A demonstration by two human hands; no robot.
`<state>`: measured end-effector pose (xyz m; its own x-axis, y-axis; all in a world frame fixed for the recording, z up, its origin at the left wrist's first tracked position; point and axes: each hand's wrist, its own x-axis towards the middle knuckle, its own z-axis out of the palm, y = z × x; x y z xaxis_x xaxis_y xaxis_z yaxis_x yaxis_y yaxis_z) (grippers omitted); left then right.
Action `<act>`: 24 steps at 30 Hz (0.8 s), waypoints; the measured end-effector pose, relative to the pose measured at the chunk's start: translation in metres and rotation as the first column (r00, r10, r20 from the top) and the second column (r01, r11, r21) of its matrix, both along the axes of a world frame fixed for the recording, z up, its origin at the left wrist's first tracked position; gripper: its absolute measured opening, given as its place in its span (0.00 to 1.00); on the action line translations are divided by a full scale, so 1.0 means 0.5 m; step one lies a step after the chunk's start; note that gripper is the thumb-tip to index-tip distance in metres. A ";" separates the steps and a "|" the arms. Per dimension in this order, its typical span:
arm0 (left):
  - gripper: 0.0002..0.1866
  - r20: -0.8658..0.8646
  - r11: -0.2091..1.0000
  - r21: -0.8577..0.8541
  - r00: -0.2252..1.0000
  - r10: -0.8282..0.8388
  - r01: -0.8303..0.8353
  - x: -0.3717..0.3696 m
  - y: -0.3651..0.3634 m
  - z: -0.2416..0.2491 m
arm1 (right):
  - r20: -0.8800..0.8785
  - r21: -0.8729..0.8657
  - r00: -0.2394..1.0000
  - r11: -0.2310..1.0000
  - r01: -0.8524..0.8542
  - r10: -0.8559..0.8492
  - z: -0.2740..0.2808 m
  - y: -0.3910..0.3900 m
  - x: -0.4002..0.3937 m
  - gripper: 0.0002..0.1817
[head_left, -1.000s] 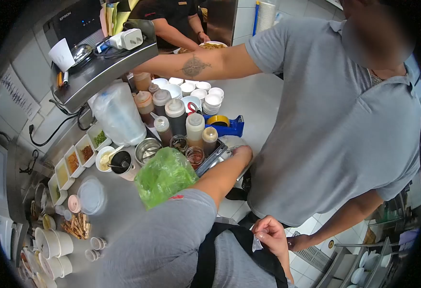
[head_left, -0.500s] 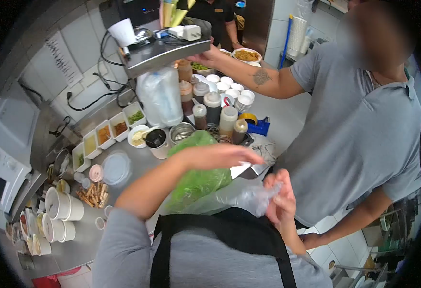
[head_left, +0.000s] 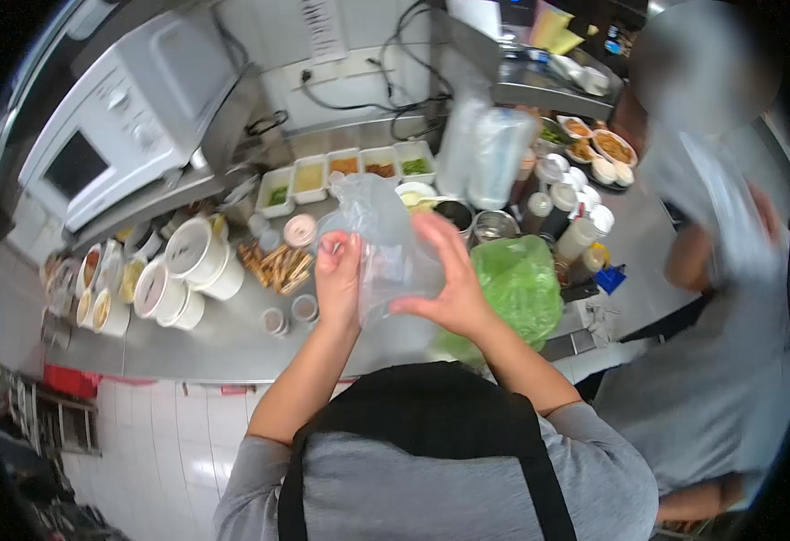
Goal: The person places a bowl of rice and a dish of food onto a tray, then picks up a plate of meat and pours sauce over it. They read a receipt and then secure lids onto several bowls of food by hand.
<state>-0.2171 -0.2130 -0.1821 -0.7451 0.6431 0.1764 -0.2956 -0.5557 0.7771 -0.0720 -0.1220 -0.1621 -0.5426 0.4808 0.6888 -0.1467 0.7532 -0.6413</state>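
A translucent plastic bag (head_left: pixel 397 257) hangs between my hands above the counter. My left hand (head_left: pixel 339 270) pinches its left edge, fingers closed on the film. On the other side, my right hand (head_left: pixel 453 287) is curved with thumb and fingers spread wide, right against the bag's side. A green plastic bag (head_left: pixel 516 293) lies on the counter just beyond my right wrist. Behind the clear bag, a round lid is mostly hidden.
White tubs (head_left: pixel 198 248) and bundled brown sticks (head_left: pixel 278 268) stand at left. Food trays (head_left: pixel 344 166) line the wall; sauce bottles (head_left: pixel 577 239) stand at right. A microwave (head_left: pixel 124 126) sits upper left. A person in grey (head_left: pixel 710 361) stands close at right.
The view has swung left. The clear bag, earlier bunched in my right hand low at right, is now raised in front of me with my left hand pinching it and my right hand spread.
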 end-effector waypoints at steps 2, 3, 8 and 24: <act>0.09 0.068 0.996 -0.025 0.994 0.082 -0.080 -0.035 -0.026 -0.020 | 0.181 -0.058 0.974 0.990 -0.129 0.137 -0.053 0.018 -0.030 0.21; 0.11 0.098 0.993 -0.033 0.989 0.114 -0.112 -0.053 -0.036 -0.029 | 0.038 -0.220 0.996 0.973 -0.068 0.078 -0.054 0.009 -0.045 0.09; 0.22 -0.881 0.806 -0.141 0.444 0.163 -0.575 -0.037 -0.120 -0.023 | 0.079 0.139 0.995 0.989 0.045 -0.056 -0.015 -0.017 -0.072 0.10; 0.20 -0.503 0.658 -0.729 0.798 -0.331 -0.187 -0.069 -0.149 -0.165 | -0.401 -0.890 0.806 0.021 -0.455 0.436 -0.161 -0.055 -0.059 0.11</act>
<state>-0.2514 -0.2872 -0.2645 -0.6136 0.7895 -0.0122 0.3130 0.2574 0.9142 -0.1013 -0.1493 -0.2428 -0.9172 0.3936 -0.0624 -0.2173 -0.6251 -0.7497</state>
